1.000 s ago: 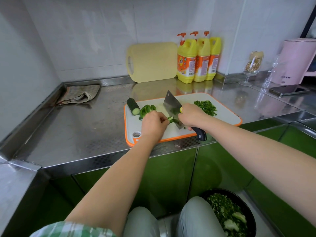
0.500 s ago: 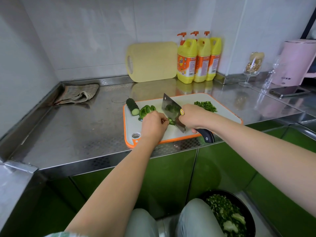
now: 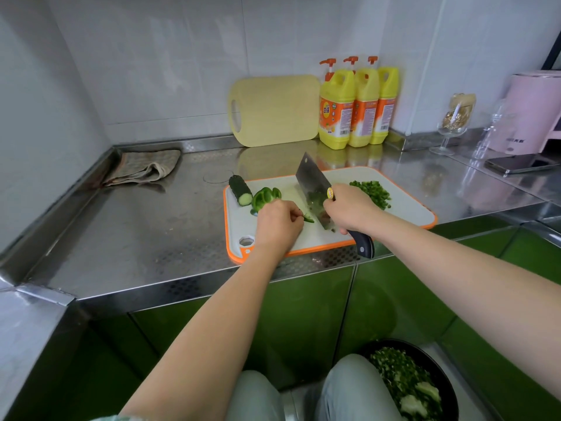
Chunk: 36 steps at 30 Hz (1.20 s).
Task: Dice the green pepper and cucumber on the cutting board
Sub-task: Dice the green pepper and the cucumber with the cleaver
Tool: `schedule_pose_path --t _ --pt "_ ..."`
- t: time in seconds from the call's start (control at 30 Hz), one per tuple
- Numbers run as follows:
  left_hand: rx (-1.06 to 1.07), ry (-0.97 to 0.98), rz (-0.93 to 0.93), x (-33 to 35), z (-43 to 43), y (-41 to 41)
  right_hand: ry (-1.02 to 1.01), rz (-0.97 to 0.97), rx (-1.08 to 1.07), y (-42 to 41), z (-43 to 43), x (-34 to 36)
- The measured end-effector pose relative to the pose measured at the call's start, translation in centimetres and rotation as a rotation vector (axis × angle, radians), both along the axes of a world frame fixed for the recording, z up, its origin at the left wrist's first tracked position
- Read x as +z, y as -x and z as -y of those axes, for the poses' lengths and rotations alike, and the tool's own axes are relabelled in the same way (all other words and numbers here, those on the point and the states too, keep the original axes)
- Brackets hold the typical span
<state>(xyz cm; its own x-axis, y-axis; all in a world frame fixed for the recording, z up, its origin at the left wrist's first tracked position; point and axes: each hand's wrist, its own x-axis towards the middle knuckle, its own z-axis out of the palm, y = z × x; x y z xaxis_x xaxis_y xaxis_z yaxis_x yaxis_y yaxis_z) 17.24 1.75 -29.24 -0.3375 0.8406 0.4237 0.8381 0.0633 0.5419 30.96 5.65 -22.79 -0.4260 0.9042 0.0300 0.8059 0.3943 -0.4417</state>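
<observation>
A white cutting board [image 3: 406, 205] with an orange rim lies on the steel counter. At its far left corner sits a dark cucumber piece [image 3: 240, 189], and beside it a green pepper piece [image 3: 264, 196]. My left hand [image 3: 277, 223] holds a thin green pepper strip [image 3: 308, 219] down on the board with curled fingers. My right hand [image 3: 349, 208] grips a cleaver [image 3: 314, 189], its blade edge on the board just right of the strip. A pile of diced green pepper [image 3: 372, 189] lies on the board's far right.
A folded cloth [image 3: 145, 167] lies at the back left. A yellow board [image 3: 274, 115] and three yellow detergent bottles [image 3: 358, 107] stand against the wall. A glass [image 3: 453, 123], a phone [image 3: 520, 165] and a pink appliance [image 3: 537, 113] are on the right. A black bowl of chopped greens [image 3: 409, 387] sits below the counter.
The cleaver has gone through a chopping stroke beside the pepper strip, and its blade has shifted slightly. My left hand has stayed on the strip.
</observation>
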Motion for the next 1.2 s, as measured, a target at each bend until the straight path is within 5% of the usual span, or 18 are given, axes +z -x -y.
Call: schedule_pose_path --t 0.23,0.83,1.2 --pt "-0.007 -0.003 0.013 0.0 0.0 0.1 0.039 0.157 0.068 0.4 1.0 1.0" --pt "-0.025 -0.009 0.067 0.1 0.2 0.2 0.065 0.021 -0.009 0.9 0.6 0.9" --pt "-0.020 -0.006 0.060 -0.1 -0.1 0.3 0.158 0.178 0.027 1.2 1.3 1.9"
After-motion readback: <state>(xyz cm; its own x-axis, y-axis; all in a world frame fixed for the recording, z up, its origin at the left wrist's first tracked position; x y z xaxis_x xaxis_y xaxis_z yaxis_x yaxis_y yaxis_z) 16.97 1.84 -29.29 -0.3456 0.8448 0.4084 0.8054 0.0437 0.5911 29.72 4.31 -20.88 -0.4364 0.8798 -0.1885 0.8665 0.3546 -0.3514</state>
